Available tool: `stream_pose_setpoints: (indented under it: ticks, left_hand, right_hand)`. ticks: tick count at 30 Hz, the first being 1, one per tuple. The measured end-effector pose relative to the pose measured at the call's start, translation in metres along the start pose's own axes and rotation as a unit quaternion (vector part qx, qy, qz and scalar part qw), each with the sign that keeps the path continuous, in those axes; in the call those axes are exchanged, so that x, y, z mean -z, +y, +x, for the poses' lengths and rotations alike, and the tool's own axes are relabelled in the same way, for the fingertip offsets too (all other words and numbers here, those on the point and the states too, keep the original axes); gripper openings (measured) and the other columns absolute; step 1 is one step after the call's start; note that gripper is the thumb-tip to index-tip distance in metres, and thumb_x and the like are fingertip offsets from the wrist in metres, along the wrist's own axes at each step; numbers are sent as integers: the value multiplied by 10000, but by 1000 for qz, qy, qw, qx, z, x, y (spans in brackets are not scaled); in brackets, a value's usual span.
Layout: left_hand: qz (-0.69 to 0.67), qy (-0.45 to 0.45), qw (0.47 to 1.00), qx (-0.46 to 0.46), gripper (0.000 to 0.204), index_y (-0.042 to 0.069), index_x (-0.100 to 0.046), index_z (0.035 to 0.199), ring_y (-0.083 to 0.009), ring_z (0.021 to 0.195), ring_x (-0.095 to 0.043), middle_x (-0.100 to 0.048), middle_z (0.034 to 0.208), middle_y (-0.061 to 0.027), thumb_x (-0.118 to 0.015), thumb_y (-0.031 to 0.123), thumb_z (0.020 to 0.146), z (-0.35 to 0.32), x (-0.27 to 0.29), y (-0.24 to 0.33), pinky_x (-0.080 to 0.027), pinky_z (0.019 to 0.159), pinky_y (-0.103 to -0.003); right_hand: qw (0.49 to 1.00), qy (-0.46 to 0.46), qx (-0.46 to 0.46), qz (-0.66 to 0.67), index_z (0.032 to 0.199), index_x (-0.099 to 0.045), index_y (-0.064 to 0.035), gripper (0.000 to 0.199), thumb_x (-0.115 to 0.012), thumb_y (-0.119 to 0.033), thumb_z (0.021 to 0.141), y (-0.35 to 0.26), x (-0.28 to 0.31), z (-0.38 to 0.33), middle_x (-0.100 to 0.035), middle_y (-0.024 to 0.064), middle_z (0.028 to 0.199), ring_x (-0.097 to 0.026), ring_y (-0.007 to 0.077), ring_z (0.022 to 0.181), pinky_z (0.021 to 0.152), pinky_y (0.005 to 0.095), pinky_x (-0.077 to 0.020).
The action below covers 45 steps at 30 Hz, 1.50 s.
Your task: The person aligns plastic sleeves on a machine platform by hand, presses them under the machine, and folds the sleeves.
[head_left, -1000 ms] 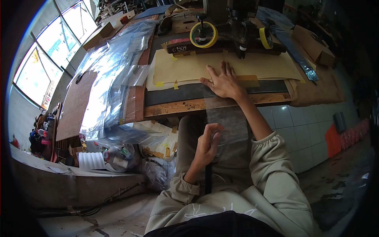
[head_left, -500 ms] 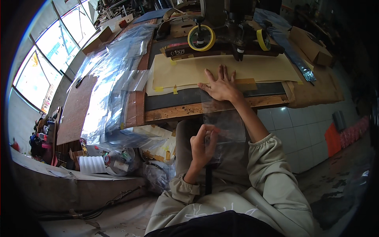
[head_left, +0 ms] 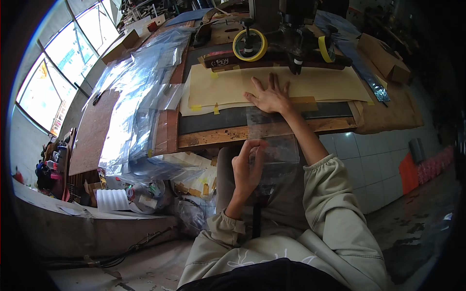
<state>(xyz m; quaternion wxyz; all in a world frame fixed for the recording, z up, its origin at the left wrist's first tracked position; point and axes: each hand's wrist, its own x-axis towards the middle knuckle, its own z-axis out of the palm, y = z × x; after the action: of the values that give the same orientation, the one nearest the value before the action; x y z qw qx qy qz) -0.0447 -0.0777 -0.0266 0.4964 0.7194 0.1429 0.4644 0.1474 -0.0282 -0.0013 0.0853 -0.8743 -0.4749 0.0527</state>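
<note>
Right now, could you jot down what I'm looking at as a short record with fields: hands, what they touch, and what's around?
Left hand: raised below the bench edge, fingers pinching the near edge of a clear plastic sheet
Right hand: flat, fingers spread, pressing on the beige sheet
Beige sheet: lies on the wooden workbench, held by yellow tape bits
Behind the hand: dark machine with a yellow tape roll
Left of bench: pile of clear plastic bags
</note>
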Motion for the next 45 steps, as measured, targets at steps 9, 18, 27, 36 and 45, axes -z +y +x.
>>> stream_pose_setpoints:
  ticks: [9, 18, 27, 36, 45]
  left_hand:
    - [12, -20, 1000, 18, 113, -1, -534, 916, -48, 574, -533, -620, 755, -64, -491, -40, 819, 3, 2, -4, -381, 529, -172]
    - [18, -18, 1000, 0, 104, -3, -537, 912, -27, 543, -484, -605, 726, -51, -484, -31, 827, 2, 2, -1, -352, 495, -167]
    - [19, -23, 999, 20, 110, -4, -541, 909, -15, 525, -446, -587, 707, -38, -494, -45, 819, 1, 2, 1, -339, 490, -162]
    - [16, -23, 999, 31, 103, -9, -538, 909, -22, 580, -497, -586, 705, -39, -493, -46, 824, 1, 2, 3, -371, 536, -166]
    - [-1, -8, 1000, 6, 91, -6, -538, 905, -10, 560, -467, -554, 651, -30, -490, -32, 832, 0, -1, -3, -347, 506, -161]
  right_hand:
    - [1000, -4, -2, -1, 1393, -167, -197, 792, -227, -702, 785, 1, 2, 3, -53, 278, 1410, -3, 383, 1327, 988, 630, 11]
    - [1000, 8, 3, -16, 1389, -184, -196, 777, -241, -691, 791, 1, 2, 0, -90, 287, 1401, -24, 393, 1324, 988, 629, 9]
    - [999, 26, 11, -19, 1384, -205, -185, 770, -248, -681, 796, 2, 1, 0, -110, 308, 1388, -52, 413, 1316, 1002, 608, 14]
    - [998, 37, 9, -49, 1383, -204, -197, 788, -232, -707, 784, 2, 0, 1, -150, 333, 1363, -102, 416, 1307, 1044, 532, -29]
    - [997, 66, 16, -38, 1373, -230, -182, 777, -255, -694, 789, 5, -5, 2, -171, 341, 1351, -130, 426, 1298, 1042, 536, -53]
